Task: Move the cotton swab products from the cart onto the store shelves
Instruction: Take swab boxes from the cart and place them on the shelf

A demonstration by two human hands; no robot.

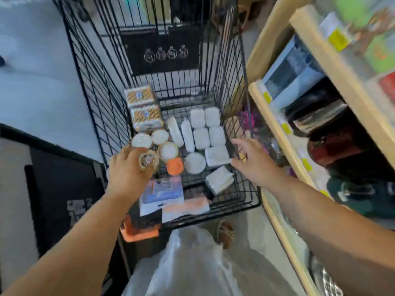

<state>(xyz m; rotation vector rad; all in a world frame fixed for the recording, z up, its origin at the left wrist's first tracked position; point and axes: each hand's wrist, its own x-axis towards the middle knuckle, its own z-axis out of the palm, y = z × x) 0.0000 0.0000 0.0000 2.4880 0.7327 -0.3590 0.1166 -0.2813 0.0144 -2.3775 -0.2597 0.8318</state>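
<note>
round swab tub (148, 160) in left hand (126, 170), inside cart (89, 86)

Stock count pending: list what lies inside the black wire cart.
Inside the cart: white rectangular packs, round tubs, two boxed packs by its left wall, flat packets nearest. The left hand covers whatever lies beneath it.

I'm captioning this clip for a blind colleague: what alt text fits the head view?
A person's left hand grips a round tub over a wire cart holding white cotton swab packs, while the open right hand reaches toward them; wooden store shelves stand alongside.
</note>
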